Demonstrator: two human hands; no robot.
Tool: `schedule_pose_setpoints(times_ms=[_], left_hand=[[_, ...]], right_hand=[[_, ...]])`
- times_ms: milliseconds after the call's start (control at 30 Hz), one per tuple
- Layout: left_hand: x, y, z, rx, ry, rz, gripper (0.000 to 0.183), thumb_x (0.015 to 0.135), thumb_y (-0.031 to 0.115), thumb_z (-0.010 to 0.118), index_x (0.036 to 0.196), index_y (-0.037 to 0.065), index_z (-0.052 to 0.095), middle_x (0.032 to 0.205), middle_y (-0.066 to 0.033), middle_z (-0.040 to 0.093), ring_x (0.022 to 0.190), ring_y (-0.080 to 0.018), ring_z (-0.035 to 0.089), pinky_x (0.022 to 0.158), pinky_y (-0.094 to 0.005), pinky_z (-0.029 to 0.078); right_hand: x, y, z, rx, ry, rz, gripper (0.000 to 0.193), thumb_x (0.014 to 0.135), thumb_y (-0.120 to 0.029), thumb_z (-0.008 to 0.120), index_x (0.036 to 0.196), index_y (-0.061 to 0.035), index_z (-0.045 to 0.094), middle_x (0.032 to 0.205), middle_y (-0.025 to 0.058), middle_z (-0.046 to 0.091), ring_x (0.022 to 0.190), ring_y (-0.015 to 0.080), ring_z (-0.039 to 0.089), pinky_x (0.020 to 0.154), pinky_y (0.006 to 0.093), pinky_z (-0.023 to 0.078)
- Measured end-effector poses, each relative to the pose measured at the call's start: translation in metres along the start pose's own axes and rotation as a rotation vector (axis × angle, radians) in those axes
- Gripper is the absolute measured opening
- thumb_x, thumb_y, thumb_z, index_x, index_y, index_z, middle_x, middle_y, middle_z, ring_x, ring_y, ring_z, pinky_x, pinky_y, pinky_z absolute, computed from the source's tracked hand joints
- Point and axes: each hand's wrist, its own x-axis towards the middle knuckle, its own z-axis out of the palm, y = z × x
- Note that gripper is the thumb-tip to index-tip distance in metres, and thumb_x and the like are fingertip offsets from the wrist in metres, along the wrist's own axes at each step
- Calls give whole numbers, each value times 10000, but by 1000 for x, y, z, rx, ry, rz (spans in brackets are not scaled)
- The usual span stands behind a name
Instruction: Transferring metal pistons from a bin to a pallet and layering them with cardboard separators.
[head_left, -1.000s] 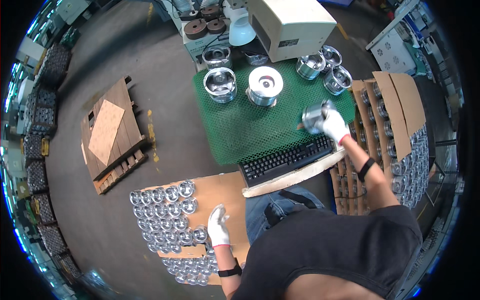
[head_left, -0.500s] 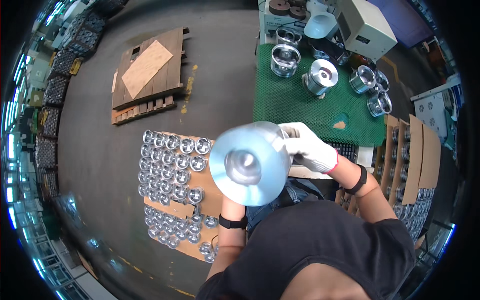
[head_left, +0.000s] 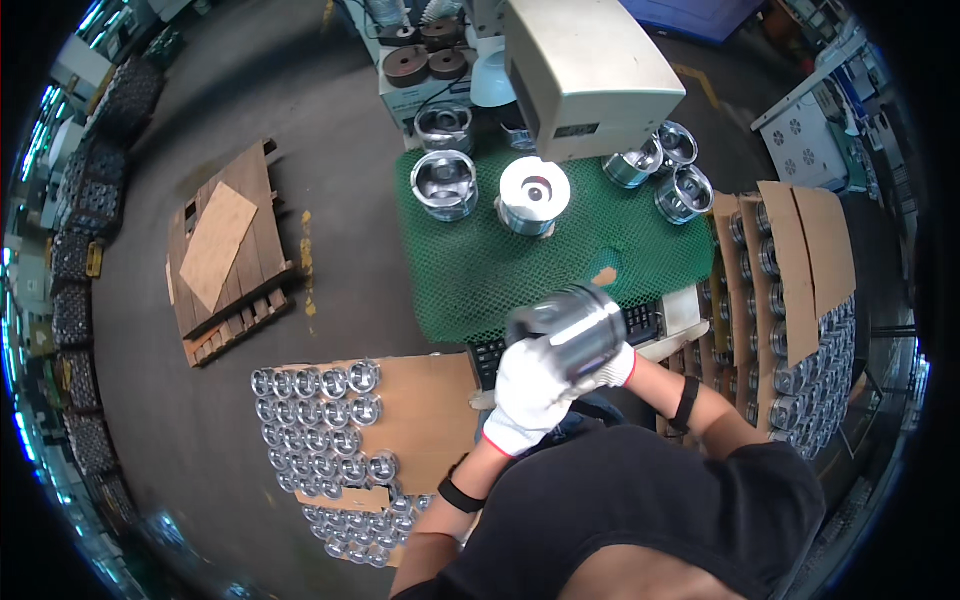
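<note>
A shiny metal piston [head_left: 580, 335], lying on its side, is held in front of my body above the near edge of the bench. My left hand [head_left: 530, 395], in a white glove, grips it from the left and below. My right hand [head_left: 614, 369], gloved too, holds it at the lower right; the piston hides most of those fingers. Beyond it, on a green mesh mat [head_left: 480, 285], stands a piston with a bright flat crown [head_left: 534, 195]. Another piston [head_left: 444, 187], with its hollow end up, is left of that one.
A beige boxy device [head_left: 590, 75] overhangs the mat's far side, with several pistons to its right. A black keyboard [head_left: 642, 322] lies under the held piston. Pistons stand in rows on cardboard [head_left: 430, 400] at left; cardboard-divided stacks [head_left: 775, 290] rise at right. A wooden pallet [head_left: 240, 270] lies on the floor.
The piston has turned from crown toward me to lying sideways, and sits lower and farther right in view. My left hand, hidden before, now shows. The view has swung toward the right.
</note>
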Motion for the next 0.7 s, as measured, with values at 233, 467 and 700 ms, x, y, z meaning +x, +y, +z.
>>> schedule_pose_setpoints(times_ms=[233,467,700], left_hand=[[-28,-177,106,-272,5,-812,435,846,347,625,1173,62,627,1367,-182,483,1219,-327,469,993,-396,395],[100,-207,146,-1235,160,-1183,883,822,95,666,1521,76,127,1442,-186,387,1304,-264,415,1082,-370,334],[78,-159,118,-897,22,-787,1090,543,136,874,1446,24,274,1267,-154,531,1127,-248,565,1001,-336,452]], right_hand=[[-104,78,-25,1598,1006,851,293,791,-227,589,1052,-98,626,1006,77,666,867,220,633,773,355,518],[-150,83,-76,1479,1089,852,148,851,-152,515,724,-81,541,694,54,562,680,189,582,731,354,523],[-51,107,-111,1168,875,813,337,866,-94,605,1179,21,557,1009,76,651,858,148,636,796,265,539]])
